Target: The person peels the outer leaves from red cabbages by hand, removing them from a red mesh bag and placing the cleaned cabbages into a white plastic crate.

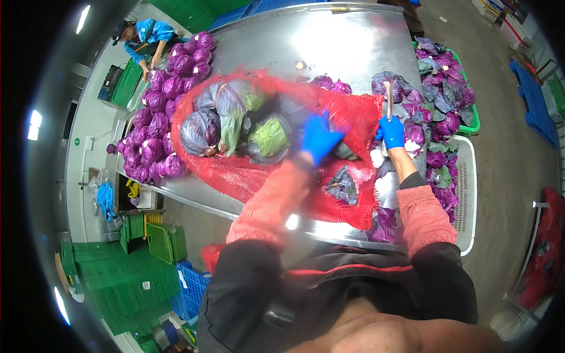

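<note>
My right hand (390, 132), in a blue glove, is closed around a knife (389, 100) whose pale blade points away from me. It is just right of a red mesh bag (229, 179) lying on the metal table (265, 50). Several red cabbages with dark outer leaves (200, 132) show at the bag's open left part, one with a green leafy side (271, 138). Over the middle of the bag is my left hand (321, 138), also blue-gloved and blurred by motion; its fingers do not show clearly. A dark cabbage (388, 85) sits beyond my right hand.
Trimmed purple cabbages (156, 123) are piled along the table's left edge, near a person in blue (147, 35). On the right stand a green crate (472, 120) and a white basket (468, 194) with leaves. Green crates (123, 282) are stacked at lower left.
</note>
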`<state>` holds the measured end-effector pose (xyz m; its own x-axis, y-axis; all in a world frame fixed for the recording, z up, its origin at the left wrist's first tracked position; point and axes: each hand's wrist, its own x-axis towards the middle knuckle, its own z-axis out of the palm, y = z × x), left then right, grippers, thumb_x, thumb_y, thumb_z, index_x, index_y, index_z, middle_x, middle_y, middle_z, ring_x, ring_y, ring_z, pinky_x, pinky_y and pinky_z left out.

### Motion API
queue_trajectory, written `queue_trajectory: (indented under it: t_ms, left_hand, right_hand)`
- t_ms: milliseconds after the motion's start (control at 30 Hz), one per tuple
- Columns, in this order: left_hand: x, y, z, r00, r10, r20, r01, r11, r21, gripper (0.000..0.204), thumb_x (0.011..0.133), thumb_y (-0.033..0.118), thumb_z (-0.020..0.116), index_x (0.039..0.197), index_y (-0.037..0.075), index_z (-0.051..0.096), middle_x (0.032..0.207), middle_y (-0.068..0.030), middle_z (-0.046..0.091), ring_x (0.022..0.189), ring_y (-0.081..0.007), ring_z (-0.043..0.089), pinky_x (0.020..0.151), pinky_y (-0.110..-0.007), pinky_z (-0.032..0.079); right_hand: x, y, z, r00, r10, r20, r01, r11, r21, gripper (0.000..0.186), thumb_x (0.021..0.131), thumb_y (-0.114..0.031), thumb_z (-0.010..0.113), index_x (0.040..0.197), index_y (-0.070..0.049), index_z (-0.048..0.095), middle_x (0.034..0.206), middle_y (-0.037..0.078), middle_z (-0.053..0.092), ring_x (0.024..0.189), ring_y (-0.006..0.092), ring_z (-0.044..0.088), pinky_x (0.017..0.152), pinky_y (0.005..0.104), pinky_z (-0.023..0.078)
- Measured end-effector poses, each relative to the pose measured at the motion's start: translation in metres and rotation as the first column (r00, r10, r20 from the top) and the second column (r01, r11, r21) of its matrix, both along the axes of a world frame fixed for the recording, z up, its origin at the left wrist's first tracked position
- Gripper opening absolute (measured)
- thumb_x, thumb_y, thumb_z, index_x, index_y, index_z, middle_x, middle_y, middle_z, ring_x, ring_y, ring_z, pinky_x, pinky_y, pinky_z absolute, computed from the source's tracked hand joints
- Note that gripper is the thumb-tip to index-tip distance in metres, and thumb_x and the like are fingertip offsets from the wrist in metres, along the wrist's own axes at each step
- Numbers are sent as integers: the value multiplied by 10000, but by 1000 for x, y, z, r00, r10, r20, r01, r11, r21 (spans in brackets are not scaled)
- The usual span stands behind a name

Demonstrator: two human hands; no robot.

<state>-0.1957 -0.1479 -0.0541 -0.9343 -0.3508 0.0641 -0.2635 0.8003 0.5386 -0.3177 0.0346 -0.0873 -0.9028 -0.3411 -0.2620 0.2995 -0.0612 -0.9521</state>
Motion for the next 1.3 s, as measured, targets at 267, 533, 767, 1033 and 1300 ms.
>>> queue_trajectory:
  t_ms: [267,533,767,1033,1300]
  left_hand:
    - [114,67,25,954,67,-292,49,927,373,495,697,212,722,1078,3,485,980,-150,505,925,-276,510,797,-373,431]
    - [64,29,1,954,106,-280,45,875,483,518,816,233,597,1237,-15,427,1183,-168,471,1062,-271,469,927,-345,359]
    - [133,63,29,990,15,-138,82,741,667,623,760,168,656,1297,32,371,1183,-102,482,990,-230,486,882,-380,384]
    - [89,113,68,996,-51,-67,77,234,969,616,844,248,566,1340,27,275,1298,-105,378,1189,-189,371,1001,-315,295]
    - [94,143,78,981,-193,5,79,423,903,768,812,280,609,1377,35,151,1305,-136,351,1153,-226,411,953,-328,367]
  right_hand:
    - [-65,-12,-51,876,26,-482,114,959,259,209,799,-226,553,740,-27,525,546,78,511,424,166,518,396,295,416]
    - [40,35,21,990,-129,-52,130,991,10,221,888,-285,503,948,-72,493,611,-4,483,453,86,448,384,240,417]
    - [161,102,23,993,88,79,-97,989,108,409,845,-205,585,1204,-59,453,662,24,504,484,78,475,403,233,427]
    - [168,103,18,974,-52,219,16,987,161,449,846,-378,561,1128,-43,457,654,30,452,477,107,474,419,249,443]
    - [95,140,62,989,90,117,-63,975,-211,309,913,-269,442,683,-65,465,522,47,463,437,149,454,421,264,336]
